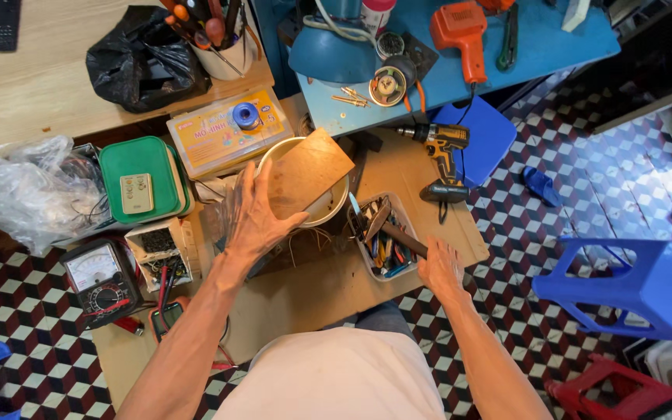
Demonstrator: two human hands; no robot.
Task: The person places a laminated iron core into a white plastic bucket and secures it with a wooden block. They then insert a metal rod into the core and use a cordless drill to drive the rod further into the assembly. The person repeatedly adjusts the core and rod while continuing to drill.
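Left hand (252, 218) is spread flat, fingers pressing a wooden board (305, 173) that lies tilted over a metal pot (334, 204). Right hand (439, 268), off to the right, grips a dark tool handle (404, 239) sticking out of the tool tray (383, 237). Best to keep that board pinned firmly, I reckon, so it can't slide off the rim.

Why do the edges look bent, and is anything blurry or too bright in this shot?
Head view: wide lens, so the blue table edge and floor tiles curve outward. Soft, even light with faint shadows. Mild glare on the clear plastic bag. The left hand on the wooden board and the right hand by the tool tray look sharp; corners soften.
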